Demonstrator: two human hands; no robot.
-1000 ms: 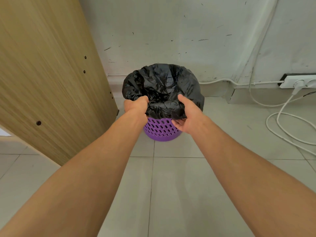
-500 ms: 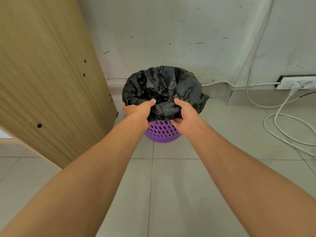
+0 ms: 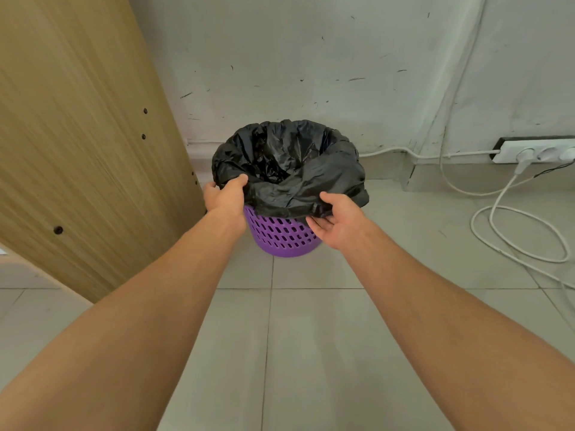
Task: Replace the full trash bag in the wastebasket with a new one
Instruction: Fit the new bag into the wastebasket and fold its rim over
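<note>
Grey tile floor (image 3: 311, 353) fills the lower part of my view, meeting a scuffed white wall (image 3: 311, 57) at the back. On my left a tall wooden panel (image 3: 71, 135) leans into view, dotted with small dark holes. Between the panel and the wall corner stands the purple wastebasket (image 3: 281, 236), a perforated plastic tub set on the floor close to the wall. Its top is covered by the black trash bag (image 3: 295, 169), whose crumpled edge is folded down over the rim and hides the upper part of the basket; the mouth of the bag is open toward me. To the right, white cables (image 3: 522, 234) loop across the tiles and run up to a white power strip (image 3: 535, 152) at the foot of the wall.

My left hand (image 3: 225, 197) grips the bag's edge at the near left of the rim, thumb on top and fingers curled around the plastic. My right hand (image 3: 337, 220) sits at the near right, palm turned up under the hanging fold, fingers loosely spread and thumb resting against the plastic; I cannot tell whether it actually holds the bag.
</note>
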